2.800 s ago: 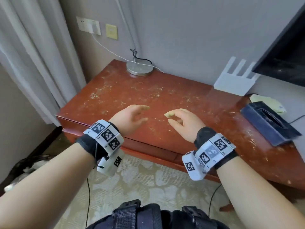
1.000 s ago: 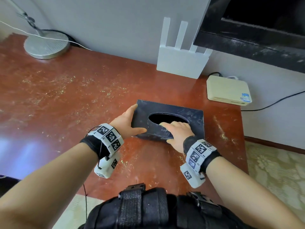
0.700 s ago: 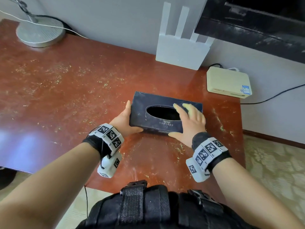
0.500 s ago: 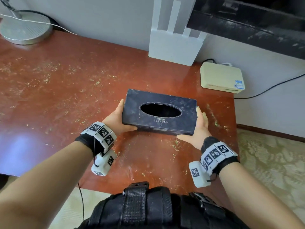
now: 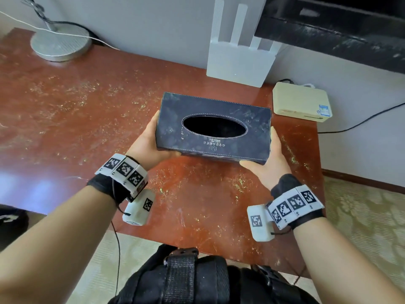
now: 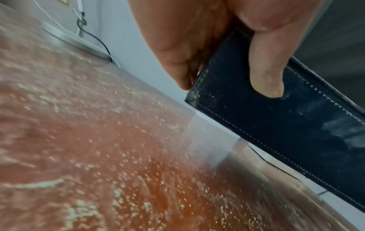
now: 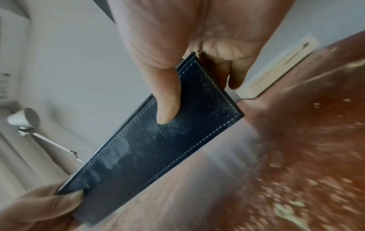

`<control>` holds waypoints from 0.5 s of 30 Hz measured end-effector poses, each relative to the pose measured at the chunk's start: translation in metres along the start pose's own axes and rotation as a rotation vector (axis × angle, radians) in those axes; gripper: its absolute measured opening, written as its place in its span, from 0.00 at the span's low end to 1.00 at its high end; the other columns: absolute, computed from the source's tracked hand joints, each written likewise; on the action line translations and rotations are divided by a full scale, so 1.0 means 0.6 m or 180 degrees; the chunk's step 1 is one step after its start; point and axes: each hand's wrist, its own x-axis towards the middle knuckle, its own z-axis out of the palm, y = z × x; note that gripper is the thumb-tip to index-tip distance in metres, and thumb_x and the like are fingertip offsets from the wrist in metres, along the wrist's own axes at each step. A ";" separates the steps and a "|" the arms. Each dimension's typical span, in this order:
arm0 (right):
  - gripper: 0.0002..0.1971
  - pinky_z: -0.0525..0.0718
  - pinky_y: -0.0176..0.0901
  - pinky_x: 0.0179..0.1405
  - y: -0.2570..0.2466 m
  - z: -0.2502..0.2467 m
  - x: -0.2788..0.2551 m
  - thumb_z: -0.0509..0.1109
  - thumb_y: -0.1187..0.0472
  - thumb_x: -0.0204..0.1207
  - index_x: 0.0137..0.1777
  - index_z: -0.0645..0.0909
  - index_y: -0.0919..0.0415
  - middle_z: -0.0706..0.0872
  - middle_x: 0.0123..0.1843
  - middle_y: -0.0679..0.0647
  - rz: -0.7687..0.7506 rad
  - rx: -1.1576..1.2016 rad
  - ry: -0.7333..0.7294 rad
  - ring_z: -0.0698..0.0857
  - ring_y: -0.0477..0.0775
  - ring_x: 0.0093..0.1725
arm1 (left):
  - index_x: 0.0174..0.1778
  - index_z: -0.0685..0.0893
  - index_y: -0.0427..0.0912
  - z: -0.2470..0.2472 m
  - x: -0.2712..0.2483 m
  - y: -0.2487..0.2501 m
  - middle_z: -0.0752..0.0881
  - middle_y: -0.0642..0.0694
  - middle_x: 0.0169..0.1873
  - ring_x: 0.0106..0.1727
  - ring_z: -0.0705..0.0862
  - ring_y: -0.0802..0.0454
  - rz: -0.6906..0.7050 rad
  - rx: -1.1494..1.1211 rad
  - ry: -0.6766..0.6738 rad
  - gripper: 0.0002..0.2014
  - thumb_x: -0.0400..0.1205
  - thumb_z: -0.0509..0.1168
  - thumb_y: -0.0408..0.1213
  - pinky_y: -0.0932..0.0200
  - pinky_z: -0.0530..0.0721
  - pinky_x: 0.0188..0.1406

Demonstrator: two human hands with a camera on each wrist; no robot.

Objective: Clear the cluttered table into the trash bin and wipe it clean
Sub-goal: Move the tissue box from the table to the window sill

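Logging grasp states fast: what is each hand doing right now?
Left hand: holds the left end of the dark tissue box, thumb on its front.
Right hand: holds the box's right end, same way.

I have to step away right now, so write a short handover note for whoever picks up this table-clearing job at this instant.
Left hand: grips the left end of the dark tissue box.
Right hand: grips its right end.
The box is held above the red table, slot up; the wrist views show its underside off the surface.
Done: box picked up.
Left: crumbs cover the table, nothing wiped. No bin or cloth in view.
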 end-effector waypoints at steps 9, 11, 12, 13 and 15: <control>0.52 0.70 0.45 0.73 -0.102 0.058 -0.080 0.79 0.60 0.67 0.82 0.46 0.47 0.60 0.82 0.46 -0.1036 0.0485 -0.0429 0.67 0.49 0.78 | 0.82 0.42 0.55 -0.103 -0.187 -0.033 0.64 0.63 0.75 0.69 0.69 0.67 0.0059 -0.0110 0.1067 0.58 0.67 0.79 0.33 0.65 0.72 0.67; 0.51 0.71 0.42 0.70 -0.133 0.080 -0.101 0.79 0.59 0.68 0.82 0.47 0.47 0.62 0.81 0.45 -0.1204 0.0459 -0.0574 0.68 0.46 0.76 | 0.81 0.39 0.58 -0.133 -0.234 -0.045 0.61 0.71 0.72 0.67 0.70 0.66 -0.0026 -0.0054 0.1259 0.59 0.68 0.78 0.34 0.63 0.71 0.66; 0.50 0.71 0.42 0.69 -0.151 0.092 -0.111 0.78 0.58 0.68 0.82 0.48 0.47 0.62 0.81 0.45 -0.1289 0.0415 -0.0627 0.68 0.46 0.75 | 0.81 0.39 0.59 -0.149 -0.257 -0.052 0.60 0.77 0.68 0.66 0.70 0.66 -0.0052 -0.0020 0.1352 0.59 0.68 0.78 0.34 0.64 0.71 0.65; 0.50 0.71 0.44 0.69 -0.169 0.107 -0.122 0.78 0.57 0.68 0.82 0.48 0.46 0.62 0.81 0.45 -0.1376 0.0353 -0.0671 0.68 0.48 0.76 | 0.81 0.40 0.59 -0.166 -0.280 -0.060 0.59 0.83 0.63 0.65 0.70 0.66 -0.0076 0.0008 0.1435 0.58 0.68 0.78 0.34 0.64 0.71 0.64; 0.50 0.70 0.48 0.72 -0.208 0.138 -0.147 0.78 0.56 0.68 0.82 0.47 0.46 0.60 0.82 0.46 -0.1521 0.0252 -0.0759 0.66 0.51 0.78 | 0.81 0.41 0.59 -0.203 -0.322 -0.084 0.56 0.90 0.55 0.65 0.69 0.68 -0.0123 0.0021 0.1581 0.58 0.68 0.78 0.34 0.64 0.71 0.65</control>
